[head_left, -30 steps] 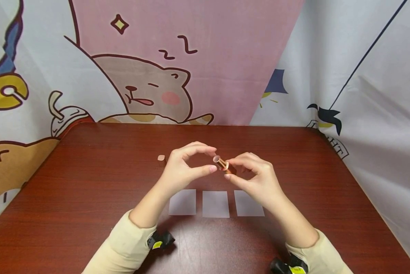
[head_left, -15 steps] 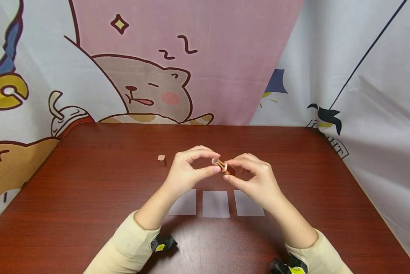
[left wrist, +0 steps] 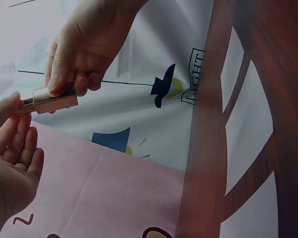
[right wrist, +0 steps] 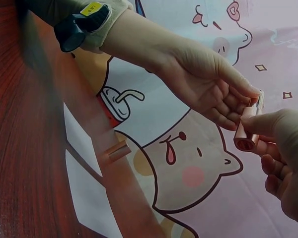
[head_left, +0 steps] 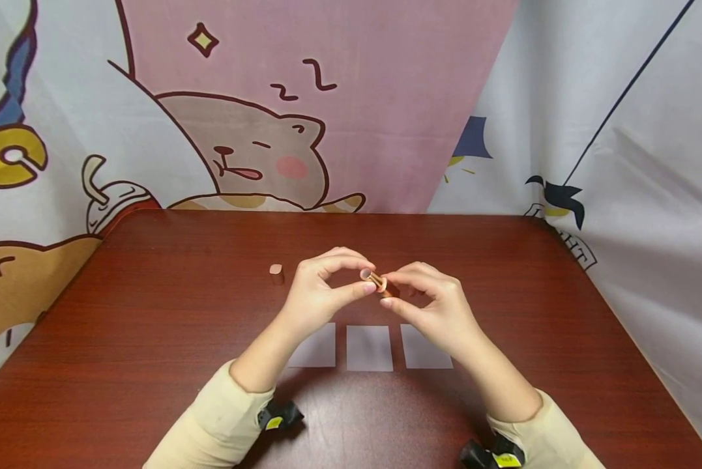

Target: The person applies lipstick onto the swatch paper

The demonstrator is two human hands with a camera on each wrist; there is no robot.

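Note:
Between my two hands, above the table, a slim rose-gold lipstick tube (head_left: 389, 292) is held uncapped and tilted. My left hand (head_left: 312, 290) pinches its narrow shiny end between thumb and fingertips. The wider base (left wrist: 65, 101) is gripped by the thumb and fingers of my right hand (head_left: 441, 303); in the right wrist view the flat end of the tube (right wrist: 243, 136) faces the camera. Whether any lipstick shows inside the narrow end cannot be made out. A matching rose-gold cap (head_left: 276, 275) stands upright on the table, left of my left hand.
Three white paper squares lie in a row below my hands: a left one (head_left: 315, 348), a middle one (head_left: 369, 348) and a right one (head_left: 427, 352). The dark red-brown table (head_left: 151, 312) reaches back to a cartoon-printed curtain (head_left: 386, 117).
My left hand has moved slightly right and closed its thumb and fingers onto the tube's narrow end, with the tube shifting slightly left. The cap and papers stay put.

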